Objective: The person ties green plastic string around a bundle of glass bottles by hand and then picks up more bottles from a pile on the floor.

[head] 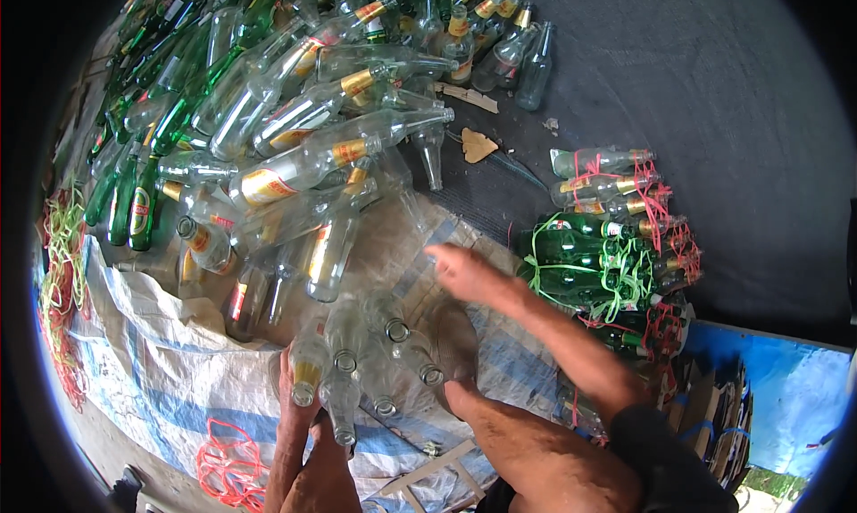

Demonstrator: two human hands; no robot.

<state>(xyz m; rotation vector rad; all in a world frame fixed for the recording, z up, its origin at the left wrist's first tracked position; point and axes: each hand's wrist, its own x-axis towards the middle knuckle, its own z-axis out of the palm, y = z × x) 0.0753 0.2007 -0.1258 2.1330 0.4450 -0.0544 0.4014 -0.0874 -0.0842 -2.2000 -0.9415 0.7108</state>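
Note:
Several clear glass bottles (345, 342) stand or lean in a cluster between my feet, their open necks towards me. My left hand (292, 379) is at the left side of this cluster, mostly hidden behind a bottle with a gold neck label; its grip cannot be made out. My right hand (462, 272) is above and to the right of the cluster, slightly blurred, with a finger pointing left and no bottle visible in it. Just beyond lies a heap of loose clear bottles (301, 165), some with gold and red labels.
Green bottles (177, 111) are heaped at the upper left. Bundles of green bottles (569, 255) tied with plastic twine lie at the right. Pink twine (231, 466) rests on the woven plastic sheet (181, 392). Stacked cardboard (713, 419) is at the lower right.

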